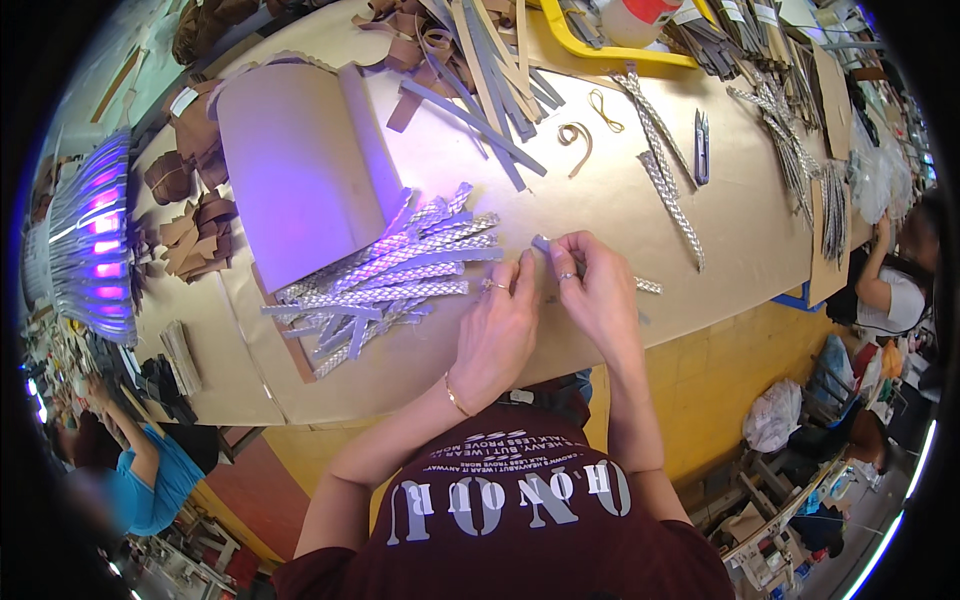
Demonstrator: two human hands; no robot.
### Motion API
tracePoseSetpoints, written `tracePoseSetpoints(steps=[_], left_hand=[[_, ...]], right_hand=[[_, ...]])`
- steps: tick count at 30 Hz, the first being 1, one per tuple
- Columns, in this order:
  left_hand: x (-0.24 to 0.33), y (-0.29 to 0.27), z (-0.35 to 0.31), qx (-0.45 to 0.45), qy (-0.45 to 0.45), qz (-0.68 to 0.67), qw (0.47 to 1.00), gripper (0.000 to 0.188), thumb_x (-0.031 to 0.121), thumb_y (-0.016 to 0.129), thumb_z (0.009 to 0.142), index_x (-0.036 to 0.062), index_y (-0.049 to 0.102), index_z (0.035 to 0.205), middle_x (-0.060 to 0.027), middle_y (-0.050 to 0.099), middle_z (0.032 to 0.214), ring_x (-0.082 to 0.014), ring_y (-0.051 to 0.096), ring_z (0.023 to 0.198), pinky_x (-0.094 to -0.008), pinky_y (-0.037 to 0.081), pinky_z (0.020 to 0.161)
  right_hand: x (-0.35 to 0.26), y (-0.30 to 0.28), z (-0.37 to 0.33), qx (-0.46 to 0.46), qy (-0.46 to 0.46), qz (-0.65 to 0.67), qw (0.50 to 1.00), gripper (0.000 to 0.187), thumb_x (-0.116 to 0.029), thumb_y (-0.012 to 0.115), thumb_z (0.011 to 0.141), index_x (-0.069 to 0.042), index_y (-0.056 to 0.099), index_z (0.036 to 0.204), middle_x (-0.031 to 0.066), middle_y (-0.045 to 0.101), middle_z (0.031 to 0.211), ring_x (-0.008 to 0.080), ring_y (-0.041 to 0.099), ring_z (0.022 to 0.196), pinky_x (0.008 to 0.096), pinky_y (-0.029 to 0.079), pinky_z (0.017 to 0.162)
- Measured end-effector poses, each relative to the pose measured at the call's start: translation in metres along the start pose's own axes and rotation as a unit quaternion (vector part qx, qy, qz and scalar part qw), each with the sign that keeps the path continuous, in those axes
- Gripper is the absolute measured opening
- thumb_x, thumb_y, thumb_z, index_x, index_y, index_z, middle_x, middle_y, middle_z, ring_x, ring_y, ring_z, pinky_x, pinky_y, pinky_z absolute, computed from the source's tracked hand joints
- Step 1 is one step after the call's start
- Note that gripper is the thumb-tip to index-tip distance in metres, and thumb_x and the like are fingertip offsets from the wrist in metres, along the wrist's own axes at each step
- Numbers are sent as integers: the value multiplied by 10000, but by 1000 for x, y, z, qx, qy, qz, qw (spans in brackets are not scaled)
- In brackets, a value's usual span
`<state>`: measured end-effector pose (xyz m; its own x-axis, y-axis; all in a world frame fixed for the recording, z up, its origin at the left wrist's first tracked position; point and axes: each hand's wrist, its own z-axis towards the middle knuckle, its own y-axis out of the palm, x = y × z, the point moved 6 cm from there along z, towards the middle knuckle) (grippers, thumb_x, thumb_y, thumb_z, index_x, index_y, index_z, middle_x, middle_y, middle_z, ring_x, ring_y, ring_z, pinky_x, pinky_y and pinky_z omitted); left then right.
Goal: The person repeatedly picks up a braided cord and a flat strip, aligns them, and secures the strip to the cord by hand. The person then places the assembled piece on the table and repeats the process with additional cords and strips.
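Note:
Near the table's front edge my two hands work close together. My right hand (598, 290) is closed in a pinch on a small grey strip (541, 243), whose end shows at the fingertips. My left hand (500, 330) sits just beside it, fingers drawn together; what they hold, if anything, is hidden. Past my right wrist the end of a silver braided strap (649, 286) shows; I cannot tell whether it joins the grey strip. Left of my hands lies a loose pile of braided straps (420, 265) with grey end strips.
A brown panel (300, 165) lies behind the pile. Thread snips (702, 150) and braided straps (665, 190) are at the right. Loose flat strips (490, 90), a curled strip (575, 145) and a yellow tray (640, 57) lie farther back. Other people sit at both sides.

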<state>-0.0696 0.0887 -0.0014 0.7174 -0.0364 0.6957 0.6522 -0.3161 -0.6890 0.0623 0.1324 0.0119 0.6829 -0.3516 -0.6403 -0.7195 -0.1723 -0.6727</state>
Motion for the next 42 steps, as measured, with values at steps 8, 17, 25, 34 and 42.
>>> tracePoseSetpoints(steps=[8,17,25,34,42], left_hand=[[2,-4,1,-10,-5,-22,1000,565,82,620,903,7,433,1430,-175,511,1171,-364,646,830,-450,540,660],[8,0,9,1,54,80,995,671,16,576,829,-54,357,1459,-149,500,1089,-293,651,777,-375,558,623],[25,13,9,26,85,377,922,583,107,576,839,-57,499,1393,-60,528,988,-124,616,795,-231,519,616],[22,10,6,34,117,416,901,594,124,595,834,-42,508,1398,-53,518,1010,-142,585,813,-259,505,663],[23,6,0,49,167,296,939,601,107,550,884,-23,420,1457,-182,420,1474,-281,436,1351,-411,377,1095]], right_hand=[[-2,0,3,-14,13,-15,1000,190,-206,602,936,-34,674,904,177,680,739,382,661,722,467,492,678],[-3,-1,5,-18,10,-17,1000,194,-215,603,934,-35,666,901,178,683,753,384,664,746,473,492,688],[1,-4,-1,7,-21,-9,1000,196,-221,647,921,-29,668,891,177,685,762,369,664,737,457,495,686],[28,-26,-12,-25,55,-32,998,223,-250,669,910,-32,685,864,180,682,739,358,669,705,450,503,668],[26,-25,-9,7,18,-37,999,218,-229,687,903,-13,680,868,156,678,709,293,644,610,378,494,622]])
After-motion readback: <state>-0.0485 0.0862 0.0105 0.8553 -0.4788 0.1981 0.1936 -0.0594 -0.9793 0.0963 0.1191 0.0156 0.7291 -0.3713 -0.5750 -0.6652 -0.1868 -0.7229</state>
